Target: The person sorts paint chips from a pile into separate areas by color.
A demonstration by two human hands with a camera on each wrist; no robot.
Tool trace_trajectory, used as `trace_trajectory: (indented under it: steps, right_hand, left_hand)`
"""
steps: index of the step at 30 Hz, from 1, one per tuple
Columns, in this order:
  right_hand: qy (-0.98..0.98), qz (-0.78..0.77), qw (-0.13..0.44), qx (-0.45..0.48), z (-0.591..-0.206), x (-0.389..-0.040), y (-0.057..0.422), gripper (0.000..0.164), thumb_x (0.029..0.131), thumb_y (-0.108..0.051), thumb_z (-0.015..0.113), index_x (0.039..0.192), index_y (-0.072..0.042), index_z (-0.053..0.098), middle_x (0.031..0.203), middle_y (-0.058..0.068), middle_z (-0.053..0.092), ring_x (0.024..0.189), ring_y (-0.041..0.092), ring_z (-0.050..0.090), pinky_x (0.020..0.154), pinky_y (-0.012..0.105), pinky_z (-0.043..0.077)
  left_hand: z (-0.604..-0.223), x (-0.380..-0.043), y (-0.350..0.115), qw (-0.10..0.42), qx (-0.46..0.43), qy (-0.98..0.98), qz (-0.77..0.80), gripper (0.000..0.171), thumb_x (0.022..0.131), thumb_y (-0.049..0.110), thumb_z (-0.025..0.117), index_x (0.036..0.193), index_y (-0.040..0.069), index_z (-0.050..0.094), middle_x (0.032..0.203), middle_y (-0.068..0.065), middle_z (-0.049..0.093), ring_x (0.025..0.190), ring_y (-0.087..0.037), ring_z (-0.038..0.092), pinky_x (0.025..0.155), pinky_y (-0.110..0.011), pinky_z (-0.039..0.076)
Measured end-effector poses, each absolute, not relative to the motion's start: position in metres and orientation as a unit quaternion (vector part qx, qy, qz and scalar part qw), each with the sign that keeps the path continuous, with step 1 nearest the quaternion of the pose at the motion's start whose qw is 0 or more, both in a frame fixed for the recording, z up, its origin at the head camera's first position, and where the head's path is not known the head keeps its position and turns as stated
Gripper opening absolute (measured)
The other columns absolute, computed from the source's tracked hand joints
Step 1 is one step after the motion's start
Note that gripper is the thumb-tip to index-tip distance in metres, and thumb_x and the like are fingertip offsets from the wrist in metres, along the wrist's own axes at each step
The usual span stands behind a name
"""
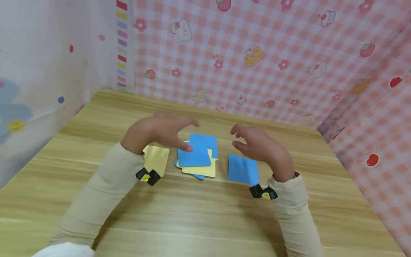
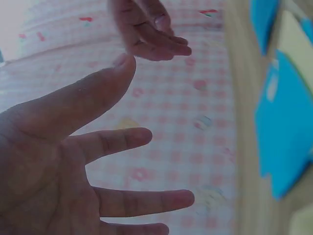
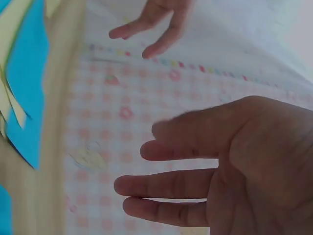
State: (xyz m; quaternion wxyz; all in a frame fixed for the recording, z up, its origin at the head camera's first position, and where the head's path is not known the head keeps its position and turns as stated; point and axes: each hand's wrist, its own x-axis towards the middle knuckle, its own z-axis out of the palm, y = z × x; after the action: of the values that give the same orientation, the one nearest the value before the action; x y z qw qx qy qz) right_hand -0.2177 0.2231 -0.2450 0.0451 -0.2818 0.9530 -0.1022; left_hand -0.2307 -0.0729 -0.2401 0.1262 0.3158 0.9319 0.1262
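Note:
A loose pile of blue and yellow square cards lies mid-table in the head view, a blue card (image 1: 194,157) on top and a yellow card (image 1: 199,172) showing beneath. Over the pile's left side hovers my left hand (image 1: 160,131), thumb and fingers spread, holding nothing; its spread palm also fills the left wrist view. To the right, my right hand (image 1: 261,144) hangs above the table with fingers extended and nothing in them. Below it lies a single blue card (image 1: 243,169). A single yellow card (image 1: 157,160) lies under my left wrist, partly covered by it.
The wooden table (image 1: 199,221) meets a pink checked cloth (image 1: 237,82) at the back and right. A pale cloth (image 1: 48,53) hangs along the left. Each sleeved wrist carries a small black camera, one being the left camera (image 1: 148,176).

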Motion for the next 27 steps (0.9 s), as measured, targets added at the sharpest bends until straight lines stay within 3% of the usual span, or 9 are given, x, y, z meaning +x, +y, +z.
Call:
trace_trajectory:
  steps: [5, 11, 13, 17, 20, 27]
  right_hand:
    - [0.954, -0.077, 0.137, -0.256, -0.265, -0.228, 0.19, 0.031, 0.103, -0.002, 0.046, 0.133, -0.008, 0.051, 0.117, 0.016, 0.067, 0.092, 0.025, 0.064, 0.084, 0.043, 0.052]
    - [0.944, -0.094, 0.206, -0.241, -0.288, -0.236, 0.18, 0.042, 0.097, 0.012, 0.045, 0.133, -0.008, 0.05, 0.122, 0.015, 0.067, 0.102, 0.025, 0.063, 0.084, 0.037, 0.053]
    - [0.94, -0.094, 0.218, -0.246, -0.292, -0.236, 0.179, 0.04, 0.098, 0.011, 0.047, 0.132, -0.009, 0.051, 0.12, 0.013, 0.068, 0.103, 0.024, 0.063, 0.085, 0.037, 0.053]
    - [0.935, -0.074, 0.236, -0.253, -0.296, -0.238, 0.177, 0.032, 0.102, 0.001, 0.049, 0.132, -0.011, 0.052, 0.095, 0.006, 0.065, 0.08, 0.018, 0.057, 0.078, 0.034, 0.048]
    - [0.936, -0.06, 0.242, -0.25, -0.297, -0.239, 0.173, 0.03, 0.103, -0.005, 0.05, 0.133, -0.012, 0.052, 0.087, 0.005, 0.06, 0.072, 0.018, 0.051, 0.075, 0.034, 0.045]
    - [0.937, -0.055, 0.234, -0.253, -0.304, -0.241, 0.162, 0.039, 0.1, -0.021, 0.066, 0.134, -0.012, 0.051, 0.121, 0.009, 0.064, 0.104, 0.023, 0.06, 0.091, 0.043, 0.049]
  left_hand:
    - [-0.268, -0.233, -0.084, 0.2, 0.291, 0.926, 0.136, 0.074, 0.092, 0.046, 0.071, 0.154, 0.029, 0.034, 0.128, -0.007, 0.069, 0.137, -0.04, 0.044, 0.111, -0.074, -0.002]
    - [-0.286, -0.241, -0.08, 0.226, 0.287, 0.924, 0.111, 0.077, 0.092, 0.041, 0.072, 0.157, 0.032, 0.031, 0.139, -0.005, 0.061, 0.138, -0.038, 0.043, 0.111, -0.075, -0.003]
    - [-0.288, -0.244, -0.081, 0.225, 0.284, 0.926, 0.105, 0.078, 0.093, 0.039, 0.072, 0.157, 0.032, 0.03, 0.145, -0.004, 0.057, 0.139, -0.04, 0.042, 0.111, -0.075, -0.002]
    - [-0.293, -0.252, -0.085, 0.22, 0.289, 0.925, 0.113, 0.078, 0.093, 0.035, 0.072, 0.158, 0.03, 0.029, 0.152, -0.006, 0.05, 0.137, -0.042, 0.044, 0.111, -0.075, 0.001]
    - [-0.298, -0.256, -0.084, 0.223, 0.294, 0.922, 0.114, 0.079, 0.093, 0.035, 0.073, 0.158, 0.03, 0.029, 0.154, -0.006, 0.048, 0.137, -0.04, 0.044, 0.111, -0.076, 0.001]
    - [-0.308, -0.257, -0.08, 0.235, 0.286, 0.924, 0.098, 0.083, 0.091, 0.042, 0.075, 0.158, 0.032, 0.028, 0.162, -0.009, 0.035, 0.143, -0.045, 0.034, 0.111, -0.076, 0.002]
